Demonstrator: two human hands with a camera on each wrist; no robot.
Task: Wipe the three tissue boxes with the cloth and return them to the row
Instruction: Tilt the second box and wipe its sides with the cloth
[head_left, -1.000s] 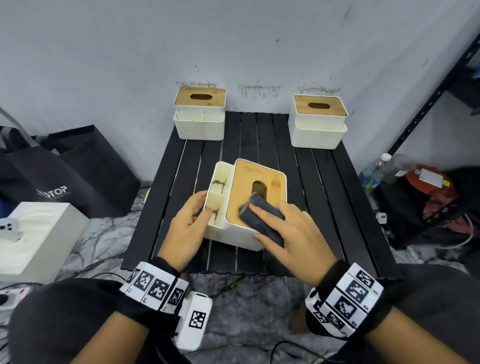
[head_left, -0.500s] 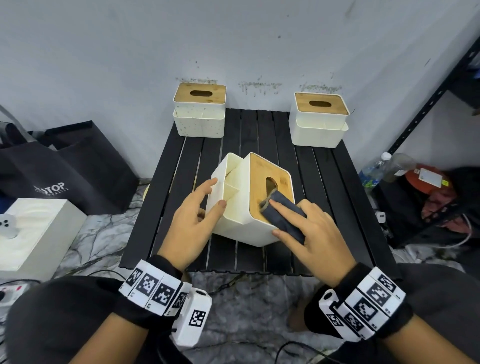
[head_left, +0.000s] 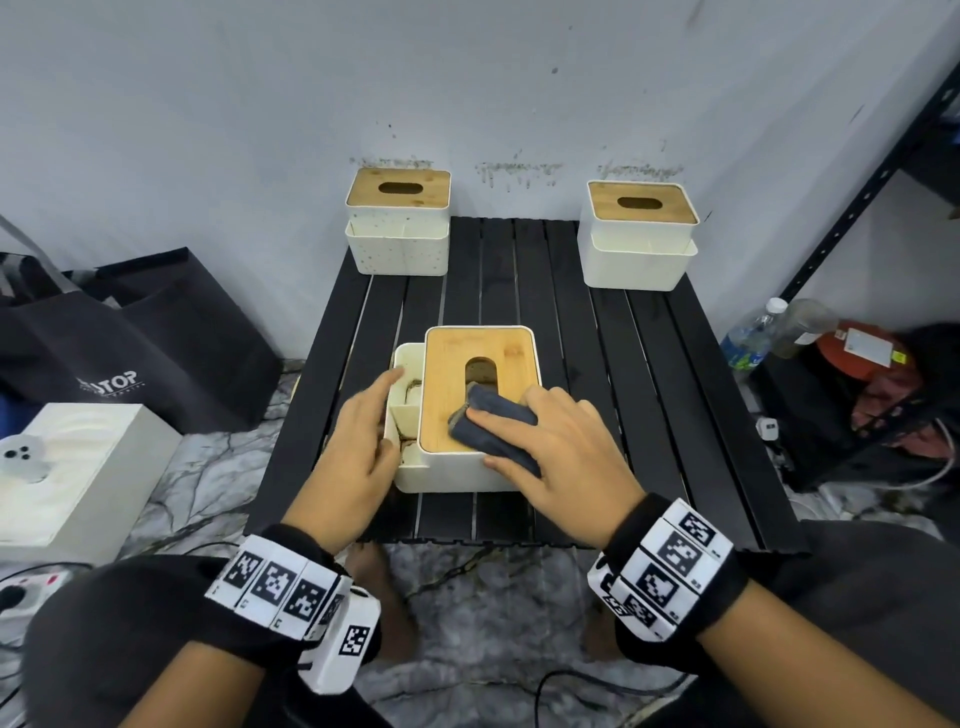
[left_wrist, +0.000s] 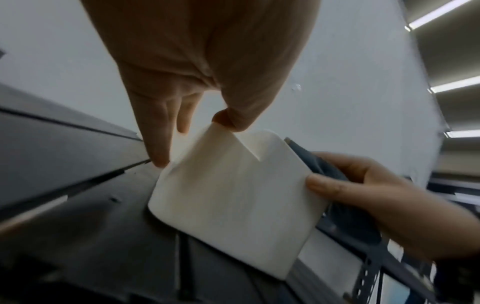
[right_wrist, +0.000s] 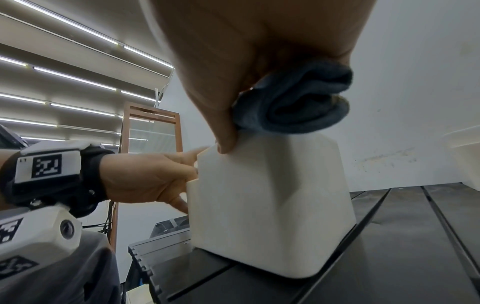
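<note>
A black slatted table (head_left: 649, 395) stands against a scuffed white wall (head_left: 260, 104). The near box (head_left: 467, 467) sits on it (two more behind). The right hand (head_left: 566, 457) holds the cloth (head_left: 493, 421) on its lid; the left hand (head_left: 358, 447), fingers straight, steadies its side.

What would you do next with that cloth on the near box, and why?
Probably sweep the cloth away toward the far end of the wooden lid. The right hand presses it on the near part only, while the left hand steadies the near box.

wooden lid (head_left: 457, 384), soft cloth (head_left: 493, 421), slatted table (head_left: 649, 389)
</note>
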